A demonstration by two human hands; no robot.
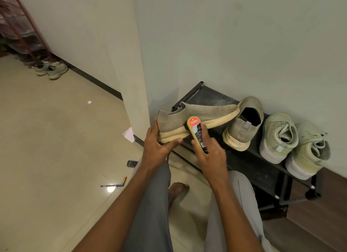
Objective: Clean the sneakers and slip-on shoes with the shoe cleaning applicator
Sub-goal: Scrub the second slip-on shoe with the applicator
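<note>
Two hands: L (157,142) holds slip-on (197,118), R (210,154) presses applicator (197,133) to sole edge.

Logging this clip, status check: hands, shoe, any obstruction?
Left hand grips slip-on shoe at heel. Right hand holds applicator against shoe's side. Second slip-on on rack, clear.

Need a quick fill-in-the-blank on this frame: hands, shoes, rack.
1. The left hand holds the slip-on shoe by its ____ end.
2. The right hand presses the ____ against that shoe's side.
3. On the black rack stand ____ other shoes.

Missing words: heel; applicator; three
</note>
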